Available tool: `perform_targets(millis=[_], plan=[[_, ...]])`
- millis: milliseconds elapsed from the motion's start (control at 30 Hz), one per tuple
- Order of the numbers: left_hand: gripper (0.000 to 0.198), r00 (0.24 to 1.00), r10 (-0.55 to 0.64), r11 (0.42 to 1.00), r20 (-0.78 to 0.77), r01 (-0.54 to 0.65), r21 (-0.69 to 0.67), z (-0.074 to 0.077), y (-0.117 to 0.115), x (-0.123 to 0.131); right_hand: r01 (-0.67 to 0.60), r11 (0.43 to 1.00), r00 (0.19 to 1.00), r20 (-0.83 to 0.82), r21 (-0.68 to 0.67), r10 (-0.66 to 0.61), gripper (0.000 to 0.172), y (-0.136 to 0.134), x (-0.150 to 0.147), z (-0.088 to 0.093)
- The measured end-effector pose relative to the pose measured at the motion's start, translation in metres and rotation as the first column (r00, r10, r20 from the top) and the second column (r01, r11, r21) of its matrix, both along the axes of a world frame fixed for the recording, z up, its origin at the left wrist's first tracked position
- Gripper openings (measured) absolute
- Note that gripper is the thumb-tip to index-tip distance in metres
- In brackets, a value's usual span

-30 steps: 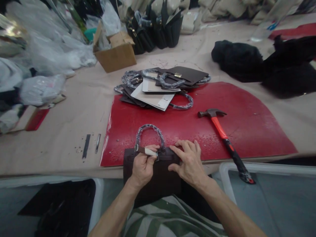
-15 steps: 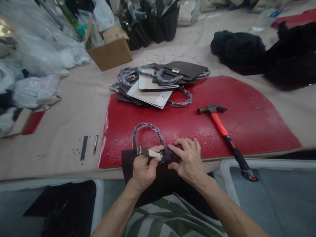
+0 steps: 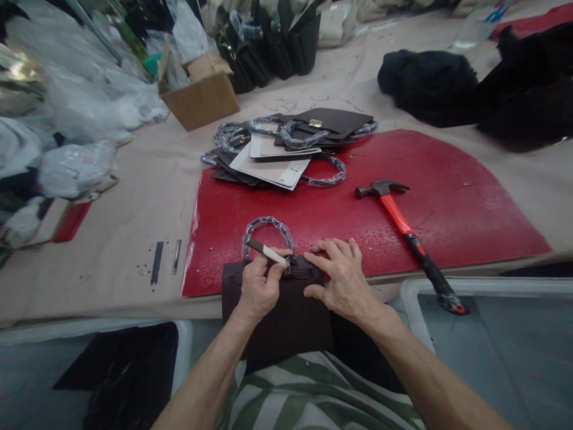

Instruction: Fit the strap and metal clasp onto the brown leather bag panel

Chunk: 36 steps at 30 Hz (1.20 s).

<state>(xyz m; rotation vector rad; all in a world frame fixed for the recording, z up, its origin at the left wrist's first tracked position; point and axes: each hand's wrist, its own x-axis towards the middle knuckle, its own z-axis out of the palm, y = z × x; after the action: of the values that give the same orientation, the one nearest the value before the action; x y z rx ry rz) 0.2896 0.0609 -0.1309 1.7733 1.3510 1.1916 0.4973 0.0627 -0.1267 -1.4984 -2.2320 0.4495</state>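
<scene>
A dark brown handbag panel (image 3: 286, 319) with a plastic-wrapped handle (image 3: 267, 226) lies at the near edge of a red mat (image 3: 403, 215), hanging partly over the table edge toward my lap. My left hand (image 3: 258, 286) is closed around a small tool with a white grip (image 3: 268, 252), its tip pointing right at the panel's top strip. My right hand (image 3: 340, 278) presses flat on the panel's top right, fingers spread and pointing left toward the tool tip.
A red-handled hammer (image 3: 407, 236) lies on the mat to the right. A stack of bag panels and wrapped handles (image 3: 286, 152) sits at the mat's far edge. Two metal punches (image 3: 165, 260) lie left of the mat. A cardboard box (image 3: 201, 95), plastic bags and black fabric (image 3: 430, 86) lie farther back.
My left hand tilted the tool so its far end points up-left, and shifted slightly. The right hand stays pressed on the panel. The view drifted a little.
</scene>
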Motion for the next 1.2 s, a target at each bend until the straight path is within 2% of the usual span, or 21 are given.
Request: perform_targets(millis=[467, 567, 700, 900, 1033, 1200], plan=[[0.017, 0.999, 0.037, 0.999, 0.031, -0.037, 0.0, -0.002, 0.0, 0.004, -0.033, 0.998, 0.999, 0.005, 0.051, 0.033, 0.055, 0.003, 0.0, -0.004], [0.016, 1.0, 0.004, 0.996, 0.027, -0.006, 0.087, -0.004, -0.003, 0.004, -0.037, 0.997, 0.999, 0.009, 0.061, 0.037, 0.057, 0.004, 0.001, -0.005], [0.013, 0.994, -0.105, 0.966, 0.037, 0.093, 0.24, -0.013, -0.009, 0.005, -0.034, 0.998, 0.999, 0.002, 0.058, 0.034, 0.059, 0.004, 0.001, -0.006], [0.012, 0.988, -0.153, 0.943, 0.023, 0.139, 0.303, -0.022, -0.009, 0.006, -0.024, 0.999, 1.0, -0.009, 0.046, 0.024, 0.056, 0.004, 0.0, -0.005], [0.012, 0.978, -0.206, 0.918, -0.008, 0.196, 0.346, -0.021, -0.006, 0.008, -0.019, 0.999, 1.0, -0.021, 0.044, 0.02, 0.057, 0.004, 0.0, -0.006], [0.018, 0.98, -0.196, 0.912, -0.034, 0.195, 0.361, -0.019, -0.007, 0.009, -0.015, 0.999, 0.999, -0.045, 0.042, 0.017, 0.057, 0.003, -0.001, -0.005]])
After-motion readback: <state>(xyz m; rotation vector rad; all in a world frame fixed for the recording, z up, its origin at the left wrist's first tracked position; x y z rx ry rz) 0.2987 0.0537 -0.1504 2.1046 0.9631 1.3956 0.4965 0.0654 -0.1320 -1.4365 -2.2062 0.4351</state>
